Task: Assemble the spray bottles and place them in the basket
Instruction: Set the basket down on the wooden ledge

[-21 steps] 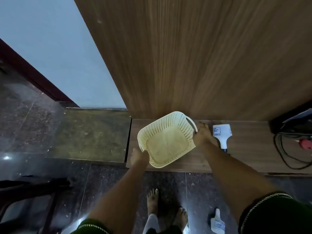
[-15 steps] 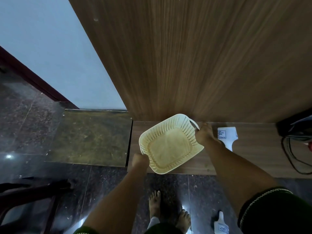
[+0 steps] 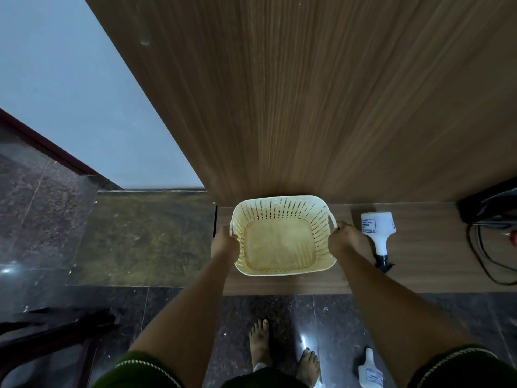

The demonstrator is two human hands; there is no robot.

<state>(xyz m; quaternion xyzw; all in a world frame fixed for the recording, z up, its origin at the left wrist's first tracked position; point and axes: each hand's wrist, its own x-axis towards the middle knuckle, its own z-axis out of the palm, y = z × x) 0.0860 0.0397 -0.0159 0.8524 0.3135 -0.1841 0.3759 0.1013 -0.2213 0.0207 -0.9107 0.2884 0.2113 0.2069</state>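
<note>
Fingertips of the left hand are hidden behind the basket wall; a floor spray bottle is cut off by the bottom edge; bottle label print is unreadable

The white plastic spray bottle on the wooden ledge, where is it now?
It lies on its side, right of the cream perforated basket, beside the right hand.

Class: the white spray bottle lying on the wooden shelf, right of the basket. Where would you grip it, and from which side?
Grip the spray bottle around its wide white body, reaching down from above. It lies on its side, its narrow neck and dark cap pointing toward the person, so the body gives the broadest hold.
</note>
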